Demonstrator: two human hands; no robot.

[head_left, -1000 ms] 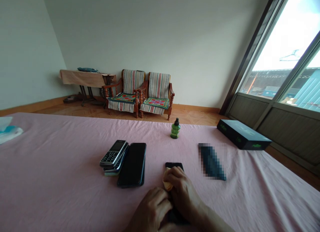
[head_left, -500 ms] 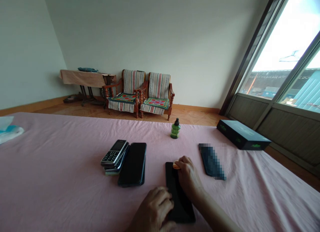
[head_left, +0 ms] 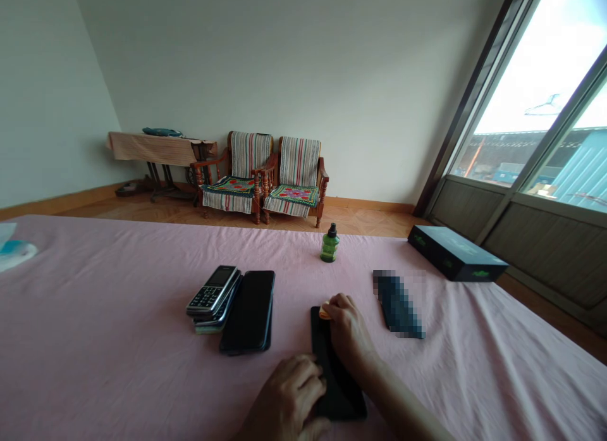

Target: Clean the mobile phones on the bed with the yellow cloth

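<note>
A flat black device that looks like a smartphone (head_left: 339, 390) lies face up on the pink bed sheet (head_left: 118, 365), its far end pointing away from me. My right hand (head_left: 348, 330) pinches a small folded orange-yellow cloth (head_left: 324, 311) and presses it on the device's far end. Curled along the near left edge, the fingers of my left hand (head_left: 294, 390) hold the device, with the thumb low by its near end. Left of my hands lie dark smartphones (head_left: 249, 308), stacked, against a pile topped by a silver keypad phone (head_left: 215, 289).
Beyond my hands stands a green spray bottle (head_left: 329, 245). A dark, pixelated flat item (head_left: 401, 305) lies to the right, with a black box (head_left: 458, 254) farther back. A white and blue packet (head_left: 16, 254) sits at the far left. Two wooden armchairs (head_left: 298, 175) stand past the bed.
My right hand has slid the cloth slightly left, toward the device's far left corner. My left hand stays at the near left edge. The whole view has shifted a little.
</note>
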